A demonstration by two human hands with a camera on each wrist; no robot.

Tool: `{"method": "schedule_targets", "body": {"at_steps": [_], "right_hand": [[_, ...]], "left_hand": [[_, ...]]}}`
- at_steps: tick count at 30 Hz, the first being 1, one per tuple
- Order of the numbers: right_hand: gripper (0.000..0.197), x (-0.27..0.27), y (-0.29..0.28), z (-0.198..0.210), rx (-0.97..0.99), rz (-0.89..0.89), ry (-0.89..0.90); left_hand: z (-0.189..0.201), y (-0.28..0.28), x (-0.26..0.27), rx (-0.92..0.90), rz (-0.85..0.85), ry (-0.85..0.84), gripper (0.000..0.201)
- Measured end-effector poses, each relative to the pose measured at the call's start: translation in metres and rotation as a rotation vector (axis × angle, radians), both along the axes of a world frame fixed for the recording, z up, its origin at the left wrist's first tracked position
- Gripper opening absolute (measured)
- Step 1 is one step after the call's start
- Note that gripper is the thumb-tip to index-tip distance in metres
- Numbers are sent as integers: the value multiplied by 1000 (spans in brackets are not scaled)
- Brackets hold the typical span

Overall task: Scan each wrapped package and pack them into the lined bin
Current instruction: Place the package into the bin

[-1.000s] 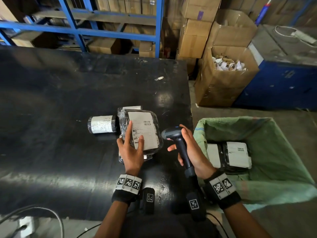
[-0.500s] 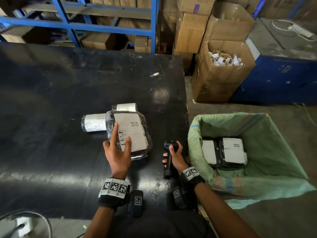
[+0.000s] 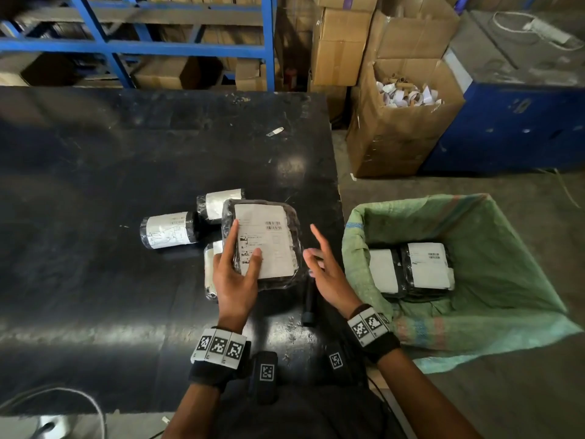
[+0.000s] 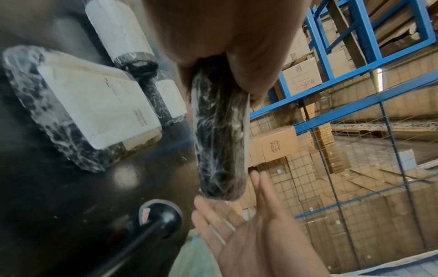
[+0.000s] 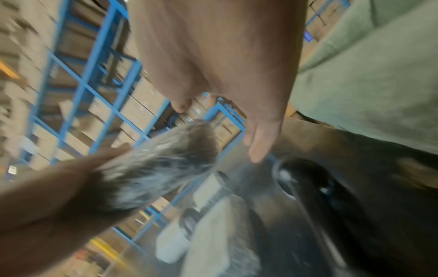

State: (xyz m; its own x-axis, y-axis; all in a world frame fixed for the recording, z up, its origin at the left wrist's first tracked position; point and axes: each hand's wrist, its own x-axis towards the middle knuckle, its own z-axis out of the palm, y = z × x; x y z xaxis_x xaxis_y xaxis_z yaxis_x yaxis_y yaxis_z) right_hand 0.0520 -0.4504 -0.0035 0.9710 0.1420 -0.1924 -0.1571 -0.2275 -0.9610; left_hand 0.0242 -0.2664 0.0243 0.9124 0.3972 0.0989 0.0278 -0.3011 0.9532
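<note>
1. Blue racking and stacked cartons stand behind the dark surface (image 3: 95,191) where we work.
2. Left of the flat wrapped package (image 3: 262,242), two labelled rolls lie on the surface.
3. Our left hand (image 3: 235,277) grips the package's near left edge, thumb under, fingers on its label, tilting it up.
4. We judge it light and firm, its film slippery; opposite edges look like the best hold.
5. Right of the package, our right hand (image 3: 326,274) hovers empty with fingers spread, above the scanner (image 3: 308,299).
6. Further right, the lined bin (image 3: 512,280) holds packed parcels.
</note>
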Motion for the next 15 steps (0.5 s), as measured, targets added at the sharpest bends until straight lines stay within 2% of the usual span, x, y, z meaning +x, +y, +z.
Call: {"method": "schedule_targets", "body": {"at_steps": [3, 8, 15], "right_hand": [[57, -1, 5, 22, 118, 34, -68], [53, 2, -12, 35, 86, -80, -165], [51, -5, -69, 56, 22, -219, -188]], "left_hand": [[10, -16, 5, -172, -128, -27, 62], [18, -37, 14, -303, -209, -16, 61], [27, -89, 27, -339, -394, 2, 58]]}}
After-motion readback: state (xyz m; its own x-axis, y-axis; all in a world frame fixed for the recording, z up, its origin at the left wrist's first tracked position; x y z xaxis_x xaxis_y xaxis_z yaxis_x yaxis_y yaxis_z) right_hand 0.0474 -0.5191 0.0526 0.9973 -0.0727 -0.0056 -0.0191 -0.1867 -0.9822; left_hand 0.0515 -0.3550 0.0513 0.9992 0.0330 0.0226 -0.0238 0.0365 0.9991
